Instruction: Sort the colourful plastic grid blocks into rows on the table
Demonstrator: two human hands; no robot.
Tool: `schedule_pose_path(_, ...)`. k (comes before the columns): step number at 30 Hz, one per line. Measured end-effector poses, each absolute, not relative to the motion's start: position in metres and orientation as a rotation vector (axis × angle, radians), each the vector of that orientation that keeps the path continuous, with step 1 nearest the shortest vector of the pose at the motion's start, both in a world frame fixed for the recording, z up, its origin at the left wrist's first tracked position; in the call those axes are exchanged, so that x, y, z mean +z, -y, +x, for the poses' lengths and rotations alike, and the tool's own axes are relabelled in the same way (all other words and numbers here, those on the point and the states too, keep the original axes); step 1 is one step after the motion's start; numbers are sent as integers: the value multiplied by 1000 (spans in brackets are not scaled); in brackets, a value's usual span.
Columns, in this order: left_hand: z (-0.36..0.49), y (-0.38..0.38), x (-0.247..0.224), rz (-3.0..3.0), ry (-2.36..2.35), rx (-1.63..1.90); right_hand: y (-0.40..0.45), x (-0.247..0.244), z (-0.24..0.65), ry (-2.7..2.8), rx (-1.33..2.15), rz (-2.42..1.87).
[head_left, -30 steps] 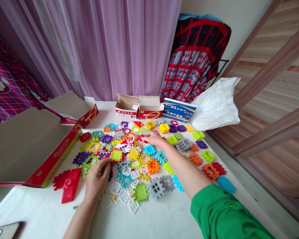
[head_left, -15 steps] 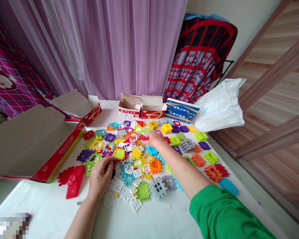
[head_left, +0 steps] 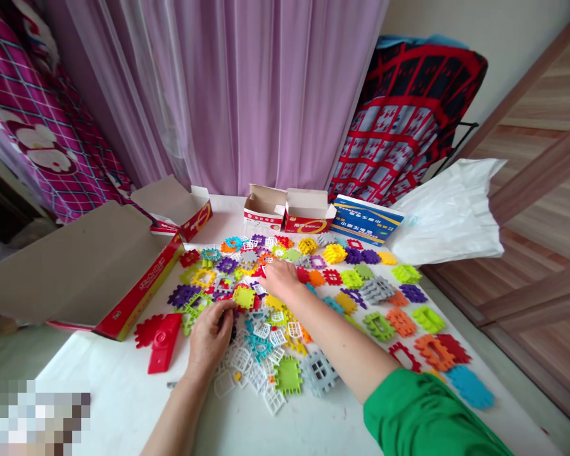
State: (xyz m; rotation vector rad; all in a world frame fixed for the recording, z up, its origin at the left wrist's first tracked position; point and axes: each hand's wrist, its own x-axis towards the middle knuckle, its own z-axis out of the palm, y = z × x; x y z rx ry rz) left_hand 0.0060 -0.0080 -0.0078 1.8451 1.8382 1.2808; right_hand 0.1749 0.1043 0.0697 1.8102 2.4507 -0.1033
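My left hand (head_left: 212, 334) rests at the near left of a heap of plastic interlocking blocks, beside a yellow-green block (head_left: 244, 296). Its thumb and forefinger are curved and apart, with no held thing showing. My right hand (head_left: 280, 278) reaches down into the middle of the heap, close to red and white pieces; its fingertips are largely hidden, so I cannot tell whether they grip anything. White lattice window pieces (head_left: 241, 359) lie in front, near a green square block (head_left: 287, 375) and a grey window block (head_left: 318, 372).
Open cardboard boxes stand at the left (head_left: 142, 288) and back (head_left: 308, 221), beside a blue box (head_left: 368, 218) and a white bag (head_left: 451, 215). Sorted blocks, such as orange ones (head_left: 401, 322), spread along the right. A red plate piece (head_left: 165, 342) lies left.
The view has turned slightly left, shifting everything rightward. My right hand has moved a little left and nearer within the heap, uncovering blocks to its right. My left hand stays beside the yellow-green block.
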Motion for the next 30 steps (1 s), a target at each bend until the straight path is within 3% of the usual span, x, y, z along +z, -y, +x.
schedule_pose_path(17,7,7,-16,1736,-1777,1445,-159,62,128,-2453,-224,1939)
schedule_pose_path(24,8,7,-12,1696,-1782,1438,-158,47,154,-2717,-422,2041)
schedule_pose_path(30,7,8,-13,1691,-1776,1418,-157,62,195,-2730,-702,2285)
